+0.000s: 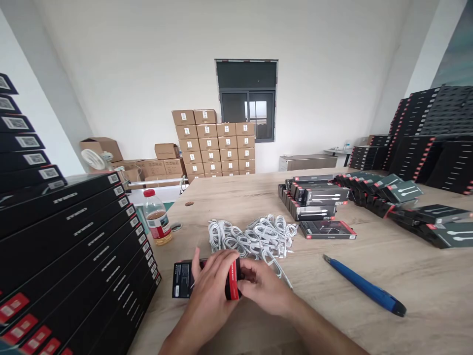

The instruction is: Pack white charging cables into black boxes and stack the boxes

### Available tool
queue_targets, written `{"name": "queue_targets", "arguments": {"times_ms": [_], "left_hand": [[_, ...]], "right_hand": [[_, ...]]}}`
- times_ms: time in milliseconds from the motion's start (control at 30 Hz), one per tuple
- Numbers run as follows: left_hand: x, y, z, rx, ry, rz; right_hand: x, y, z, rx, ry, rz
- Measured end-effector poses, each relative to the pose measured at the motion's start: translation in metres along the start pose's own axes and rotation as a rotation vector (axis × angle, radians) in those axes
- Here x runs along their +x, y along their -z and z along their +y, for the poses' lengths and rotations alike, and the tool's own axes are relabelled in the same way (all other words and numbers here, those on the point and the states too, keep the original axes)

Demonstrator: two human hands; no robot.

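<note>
A small black and red cardboard packaging box (232,286) is held low over the front of the table. My left hand (212,283) wraps over it from the left, its thumb raised. The fingers of my right hand (264,286) are bent at the box's right end, thumb and fingers closing on its edge; the fingertips are partly hidden. To the left of my left hand shows a black printed panel (182,281); I cannot tell whether it belongs to the same box. Just beyond my hands lies a heap of coiled white cables (254,234).
Stacked large black boxes (99,246) rise at the left, beside a drink bottle (157,217) with a red cap. A blue pen-like tool (365,286) lies at the right. Farther back are small retail boxes (314,197), and a tall black stack (417,143) stands far right.
</note>
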State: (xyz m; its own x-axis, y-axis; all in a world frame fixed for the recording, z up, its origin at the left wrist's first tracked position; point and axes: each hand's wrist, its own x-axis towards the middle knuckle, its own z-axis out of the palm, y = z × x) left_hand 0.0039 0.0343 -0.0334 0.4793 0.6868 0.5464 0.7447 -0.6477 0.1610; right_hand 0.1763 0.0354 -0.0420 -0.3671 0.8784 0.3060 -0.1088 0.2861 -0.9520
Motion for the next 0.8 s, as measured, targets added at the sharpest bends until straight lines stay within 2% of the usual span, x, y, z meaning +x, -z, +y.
{"name": "queue_targets", "arguments": {"times_ms": [200, 433, 800], "left_hand": [[0.001, 0.000, 0.005, -0.018, -0.004, -0.002], [0.002, 0.002, 0.006, -0.087, -0.071, -0.038], [0.007, 0.003, 0.012, -0.061, -0.090, -0.043]], "right_hand": [[0.001, -0.003, 0.003, 0.051, -0.065, 0.024], [0.001, -0.009, 0.010, -0.078, -0.048, 0.135], [-0.001, -0.015, -0.004, -0.025, -0.039, 0.195]]}}
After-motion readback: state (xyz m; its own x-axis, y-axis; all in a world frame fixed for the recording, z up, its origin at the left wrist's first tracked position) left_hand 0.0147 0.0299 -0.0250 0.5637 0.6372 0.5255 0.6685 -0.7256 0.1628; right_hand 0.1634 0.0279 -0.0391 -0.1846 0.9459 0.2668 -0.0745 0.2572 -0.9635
